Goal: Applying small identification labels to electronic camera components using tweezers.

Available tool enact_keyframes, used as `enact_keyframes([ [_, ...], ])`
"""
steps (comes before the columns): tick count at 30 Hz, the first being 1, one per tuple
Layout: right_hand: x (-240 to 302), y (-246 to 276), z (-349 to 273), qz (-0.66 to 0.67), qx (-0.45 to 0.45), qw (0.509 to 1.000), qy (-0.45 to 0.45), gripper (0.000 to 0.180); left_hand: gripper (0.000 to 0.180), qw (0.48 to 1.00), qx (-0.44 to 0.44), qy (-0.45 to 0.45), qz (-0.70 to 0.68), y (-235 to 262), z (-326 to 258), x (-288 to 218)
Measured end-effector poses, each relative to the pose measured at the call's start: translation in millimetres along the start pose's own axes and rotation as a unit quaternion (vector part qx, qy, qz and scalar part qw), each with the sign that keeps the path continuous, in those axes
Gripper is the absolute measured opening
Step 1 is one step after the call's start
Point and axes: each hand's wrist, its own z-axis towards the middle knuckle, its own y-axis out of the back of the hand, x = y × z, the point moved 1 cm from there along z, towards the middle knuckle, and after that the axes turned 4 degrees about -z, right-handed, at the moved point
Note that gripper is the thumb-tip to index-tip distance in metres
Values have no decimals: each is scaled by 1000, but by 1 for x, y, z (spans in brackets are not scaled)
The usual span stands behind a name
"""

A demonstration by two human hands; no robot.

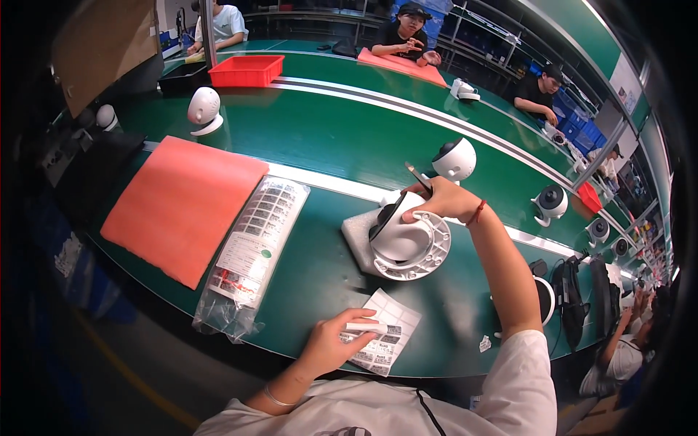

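Note:
My right hand [440,200] grips a thin tool [417,176] and rests its fingers on a white dome camera [407,240] that lies tilted on a white foam pad [356,236]. Near the table's front edge, my left hand [336,343] presses down on a white sheet of small labels [389,330], fingertips on one label. The two hands are apart, one on the camera and one on the sheet.
An orange mat [182,207] and a clear bag of label sheets [254,251] lie to the left. More white dome cameras [454,160] stand along the green conveyor [327,123]. A red tray [246,70] sits at the far end. Other people work across and to the right.

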Motion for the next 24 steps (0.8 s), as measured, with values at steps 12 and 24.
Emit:
enact_keyframes([
  [12,-31,23,118,-293,-494,818,40,94,34,1000,-3,2,23,-2,-1,0],
  [24,-83,39,103,-376,-485,786,75,67,34,999,-3,-29,40,-5,1,2],
])
